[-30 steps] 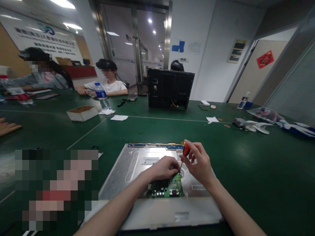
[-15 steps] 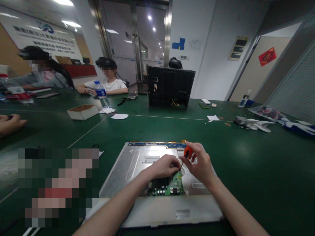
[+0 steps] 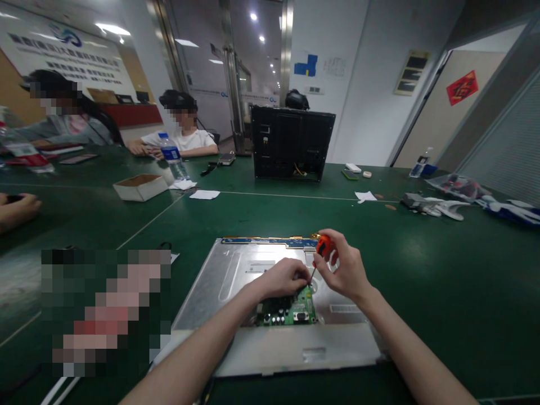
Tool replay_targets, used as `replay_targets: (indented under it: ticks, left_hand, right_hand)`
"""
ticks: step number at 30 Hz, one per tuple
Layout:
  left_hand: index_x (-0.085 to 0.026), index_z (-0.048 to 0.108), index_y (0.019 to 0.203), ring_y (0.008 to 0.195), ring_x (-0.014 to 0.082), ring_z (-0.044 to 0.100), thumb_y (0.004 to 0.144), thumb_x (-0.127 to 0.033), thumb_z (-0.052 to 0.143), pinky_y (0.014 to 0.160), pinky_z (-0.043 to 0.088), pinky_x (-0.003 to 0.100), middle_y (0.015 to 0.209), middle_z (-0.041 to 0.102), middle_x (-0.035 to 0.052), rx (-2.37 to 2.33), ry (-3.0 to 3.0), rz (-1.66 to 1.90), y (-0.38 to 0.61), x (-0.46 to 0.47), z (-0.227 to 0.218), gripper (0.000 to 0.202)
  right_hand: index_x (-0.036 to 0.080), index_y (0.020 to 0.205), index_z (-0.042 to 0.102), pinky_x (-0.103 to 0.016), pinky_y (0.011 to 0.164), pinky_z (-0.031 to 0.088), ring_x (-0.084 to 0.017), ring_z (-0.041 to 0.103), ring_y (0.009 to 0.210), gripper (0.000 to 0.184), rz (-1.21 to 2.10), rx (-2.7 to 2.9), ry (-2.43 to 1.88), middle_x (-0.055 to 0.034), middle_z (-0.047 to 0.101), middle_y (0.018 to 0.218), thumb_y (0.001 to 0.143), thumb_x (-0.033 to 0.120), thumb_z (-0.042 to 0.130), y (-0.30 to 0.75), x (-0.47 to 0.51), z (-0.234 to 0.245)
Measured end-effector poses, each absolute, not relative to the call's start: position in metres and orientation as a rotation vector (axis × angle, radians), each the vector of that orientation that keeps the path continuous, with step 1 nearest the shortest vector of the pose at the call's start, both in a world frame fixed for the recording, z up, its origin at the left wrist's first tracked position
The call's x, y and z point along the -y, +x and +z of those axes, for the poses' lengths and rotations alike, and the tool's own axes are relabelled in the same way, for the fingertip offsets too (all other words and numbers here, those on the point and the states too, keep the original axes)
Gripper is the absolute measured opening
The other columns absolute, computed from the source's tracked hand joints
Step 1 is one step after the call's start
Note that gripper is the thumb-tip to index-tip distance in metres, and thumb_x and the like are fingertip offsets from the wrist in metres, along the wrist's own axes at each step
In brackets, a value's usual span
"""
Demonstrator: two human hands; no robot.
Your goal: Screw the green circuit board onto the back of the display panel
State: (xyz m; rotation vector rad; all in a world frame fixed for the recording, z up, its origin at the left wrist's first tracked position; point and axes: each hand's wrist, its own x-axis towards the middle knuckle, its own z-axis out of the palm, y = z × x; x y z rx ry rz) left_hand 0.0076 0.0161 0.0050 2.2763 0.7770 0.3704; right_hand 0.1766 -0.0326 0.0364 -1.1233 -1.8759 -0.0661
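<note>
An orange-red screwdriver (image 3: 323, 246) is held in the fingers of my right hand (image 3: 346, 267), tilted, its thin shaft pointing down. Its tip meets the upper right corner of a green circuit board (image 3: 304, 308). My left hand (image 3: 283, 278) is closed in a pinch close by that tip; what its fingers grip, if anything, is hidden. The board lies on the silver metal back of a display panel (image 3: 236, 270), partly covered by my left hand and forearm. Along the panel's far edge runs a narrow blue circuit strip (image 3: 261, 242).
A black monitor housing (image 3: 292, 143) stands across the green table (image 3: 422, 315). An open cardboard box (image 3: 141, 188) and a water bottle (image 3: 172, 157) are at the back left. Gloves (image 3: 434, 205) lie at the right. Two people sit beyond the table; another person's hand (image 3: 19, 211) shows at left.
The view has shifted slightly. My right fingers have shifted around the screwdriver handle, showing more of it, while the tip stays at the board's corner. My left hand keeps its pinch.
</note>
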Motion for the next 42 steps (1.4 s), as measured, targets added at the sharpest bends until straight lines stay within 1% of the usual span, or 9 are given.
replay_targets:
  ticks: [3, 6, 9, 14, 18, 23, 30, 36, 42]
  left_hand:
    - [-0.011, 0.069, 0.081, 0.069, 0.0145, 0.059, 0.072, -0.007, 0.053, 0.065, 0.042, 0.021, 0.076, 0.068, 0.0029, -0.785, 2.272, 0.370, 0.008, -0.017, 0.004, 0.019]
    - [-0.012, 0.070, 0.081, 0.070, 0.0150, 0.060, 0.073, -0.007, 0.054, 0.066, 0.042, 0.021, 0.076, 0.068, 0.0030, -0.790, 2.268, 0.368, 0.007, -0.016, 0.003, 0.019]
    - [-0.013, 0.070, 0.081, 0.071, 0.0148, 0.060, 0.073, -0.007, 0.053, 0.067, 0.043, 0.022, 0.076, 0.068, 0.0025, -0.790, 2.268, 0.370, 0.007, -0.016, 0.003, 0.019]
    - [-0.014, 0.069, 0.081, 0.073, 0.0146, 0.060, 0.073, -0.005, 0.053, 0.067, 0.043, 0.021, 0.077, 0.068, 0.0018, -0.754, 2.273, 0.380, 0.007, -0.015, 0.006, 0.020]
    - [-0.014, 0.068, 0.081, 0.074, 0.0149, 0.060, 0.073, -0.005, 0.053, 0.070, 0.044, 0.023, 0.079, 0.068, 0.0020, -0.725, 2.272, 0.384, 0.007, -0.014, 0.010, 0.019]
    - [-0.015, 0.066, 0.088, 0.076, 0.0152, 0.060, 0.076, -0.007, 0.053, 0.071, 0.045, 0.024, 0.082, 0.068, 0.0017, -0.729, 2.243, 0.341, 0.007, -0.014, 0.013, 0.019]
    - [-0.015, 0.067, 0.083, 0.077, 0.0160, 0.060, 0.077, -0.009, 0.054, 0.072, 0.044, 0.026, 0.083, 0.068, 0.0026, -0.730, 2.251, 0.307, 0.008, -0.015, 0.016, 0.016]
    - [-0.015, 0.067, 0.087, 0.077, 0.0160, 0.060, 0.078, -0.013, 0.055, 0.073, 0.043, 0.026, 0.084, 0.068, 0.0029, -0.740, 2.234, 0.307, 0.008, -0.015, 0.017, 0.015]
    - [-0.015, 0.068, 0.083, 0.078, 0.0159, 0.060, 0.078, -0.013, 0.054, 0.073, 0.044, 0.026, 0.084, 0.068, 0.0036, -0.736, 2.256, 0.294, 0.008, -0.015, 0.016, 0.015]
  right_hand:
    - [0.020, 0.089, 0.054, -0.021, 0.047, 0.033, -0.009, 0.047, 0.045, 0.019, -0.116, 1.980, -1.271, 0.0052, 0.052, 0.056, 0.084, 0.038, 0.056, 0.180, 0.027, 0.056]
    - [0.021, 0.067, 0.057, -0.022, 0.047, 0.027, -0.009, 0.044, 0.044, 0.027, -0.225, 2.122, -1.384, 0.0043, 0.050, 0.049, 0.086, 0.041, 0.054, 0.180, 0.021, 0.080]
    - [0.022, 0.060, 0.060, -0.024, 0.046, 0.022, -0.009, 0.040, 0.043, 0.030, -0.213, 2.279, -1.463, 0.0035, 0.048, 0.046, 0.082, 0.042, 0.059, 0.179, 0.018, 0.100]
    - [0.022, 0.072, 0.066, -0.024, 0.049, 0.027, -0.010, 0.046, 0.052, 0.013, 0.056, 2.539, -1.438, 0.0025, 0.057, 0.059, 0.080, 0.033, 0.061, 0.180, 0.029, 0.121]
    - [0.023, 0.087, 0.065, -0.025, 0.054, 0.031, -0.013, 0.053, 0.061, 0.019, 0.153, 2.649, -1.454, 0.0001, 0.063, 0.070, 0.084, 0.039, 0.056, 0.186, 0.037, 0.130]
    - [0.023, 0.079, 0.067, -0.025, 0.050, 0.027, -0.012, 0.048, 0.052, 0.033, 0.068, 2.650, -1.547, 0.0004, 0.059, 0.060, 0.083, 0.053, 0.054, 0.189, 0.030, 0.132]
    - [0.020, 0.096, 0.061, -0.025, 0.053, 0.033, -0.013, 0.052, 0.062, 0.019, 0.180, 2.748, -1.361, -0.0019, 0.064, 0.077, 0.081, 0.032, 0.060, 0.194, 0.026, 0.137]
    - [0.022, 0.088, 0.064, -0.027, 0.051, 0.033, -0.016, 0.055, 0.059, 0.030, 0.104, 2.687, -1.443, -0.0012, 0.059, 0.064, 0.083, 0.050, 0.056, 0.193, 0.028, 0.135]
    - [0.021, 0.089, 0.063, -0.027, 0.051, 0.033, -0.015, 0.053, 0.058, 0.022, 0.026, 2.730, -1.406, -0.0016, 0.060, 0.066, 0.084, 0.040, 0.055, 0.193, 0.025, 0.134]
